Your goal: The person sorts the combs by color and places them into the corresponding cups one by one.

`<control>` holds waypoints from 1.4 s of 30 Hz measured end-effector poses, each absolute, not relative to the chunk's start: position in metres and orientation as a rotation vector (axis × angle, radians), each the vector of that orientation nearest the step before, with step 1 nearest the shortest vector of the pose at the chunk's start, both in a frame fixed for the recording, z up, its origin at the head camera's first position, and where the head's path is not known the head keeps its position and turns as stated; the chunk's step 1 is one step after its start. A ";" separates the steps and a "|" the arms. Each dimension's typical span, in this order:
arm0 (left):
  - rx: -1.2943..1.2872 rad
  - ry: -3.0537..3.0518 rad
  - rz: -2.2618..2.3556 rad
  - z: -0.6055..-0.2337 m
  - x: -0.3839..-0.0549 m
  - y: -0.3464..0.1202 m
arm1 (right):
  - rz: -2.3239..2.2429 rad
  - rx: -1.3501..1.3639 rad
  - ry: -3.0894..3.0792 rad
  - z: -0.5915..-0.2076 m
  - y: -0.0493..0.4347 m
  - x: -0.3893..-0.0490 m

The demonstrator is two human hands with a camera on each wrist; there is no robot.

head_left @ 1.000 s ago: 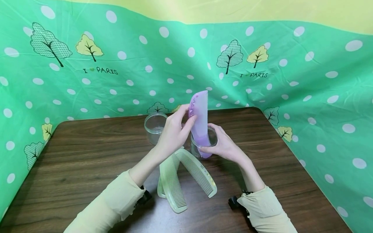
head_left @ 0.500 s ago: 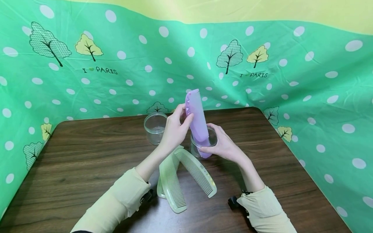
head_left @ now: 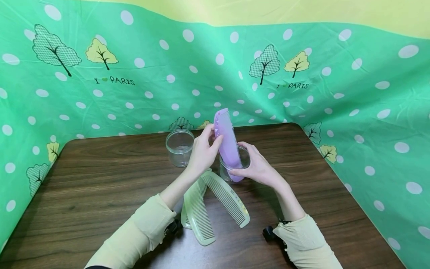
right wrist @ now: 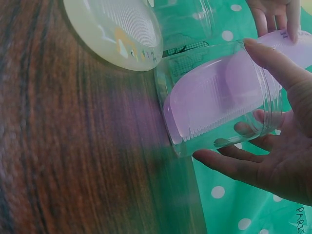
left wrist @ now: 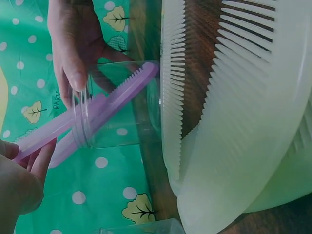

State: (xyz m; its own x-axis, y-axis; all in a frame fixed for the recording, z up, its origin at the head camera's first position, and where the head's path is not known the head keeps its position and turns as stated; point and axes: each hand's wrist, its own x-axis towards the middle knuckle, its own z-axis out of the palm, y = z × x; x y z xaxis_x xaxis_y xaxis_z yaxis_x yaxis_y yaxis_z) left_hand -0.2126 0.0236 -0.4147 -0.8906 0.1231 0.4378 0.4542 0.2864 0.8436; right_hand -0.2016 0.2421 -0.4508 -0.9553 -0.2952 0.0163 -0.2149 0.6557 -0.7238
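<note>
My left hand (head_left: 203,151) pinches a purple comb (head_left: 226,136) by its decorated back, between thumb and fingers. The comb leans a little to the left, and its lower end is inside the mouth of a clear jar (left wrist: 122,139). A second purple comb (left wrist: 139,83) stands slanted in that jar, its lower end at the base, as the left wrist view shows. My right hand (head_left: 255,168) grips the jar near its rim, thumb on the near side and fingers around the far side. In the right wrist view the two purple combs overlap through the jar wall.
Several pale green combs (head_left: 198,209) lie crossed on the wooden table (head_left: 117,186), just in front of the jar. Another clear jar (head_left: 179,149) stands to the left, behind my left hand. A green dotted cloth (head_left: 151,67) hangs behind the table.
The held purple comb has tilted to the left and then sunk slightly lower into the jar, with my left hand following. My right hand and the jar have stayed in place.
</note>
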 end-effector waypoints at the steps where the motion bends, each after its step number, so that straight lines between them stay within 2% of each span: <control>1: -0.524 -2.280 -1.630 -0.416 -0.213 0.024 | -1.187 -0.427 2.765 -0.451 0.242 -0.202; 42: -0.393 -2.659 -1.178 -0.435 -0.218 0.022 | -1.194 -0.440 2.769 -0.451 0.242 -0.202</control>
